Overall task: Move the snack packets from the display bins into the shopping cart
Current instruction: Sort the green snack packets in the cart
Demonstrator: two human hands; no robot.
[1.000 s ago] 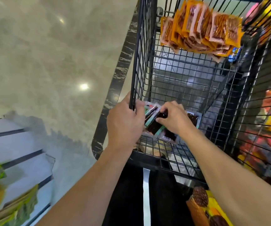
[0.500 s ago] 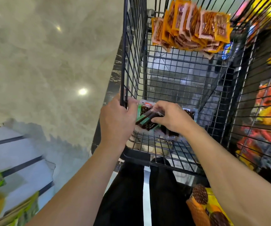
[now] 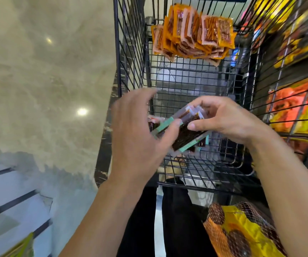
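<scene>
I look down into a black wire shopping cart (image 3: 195, 82). My right hand (image 3: 225, 117) grips a small stack of clear snack packets (image 3: 186, 132) with dark contents and green ends, held above the cart's near end. My left hand (image 3: 140, 134) is beside the stack with fingers spread, its thumb touching the green edge. A pile of orange snack packets (image 3: 194, 38) lies at the cart's far end. More dark packets (image 3: 154, 123) show behind my left hand, on the cart's near shelf.
Display bins with orange and yellow packets (image 3: 294, 108) stand behind wire mesh on the right. A yellow net bag of round brown items (image 3: 240, 232) is at lower right. Polished marble floor (image 3: 47, 89) stretches left; white shelving (image 3: 10, 197) is at lower left.
My left hand let go of the cart's corner post and came over to the packets. My right hand lifted the stack of dark packets up off the cart's near shelf.
</scene>
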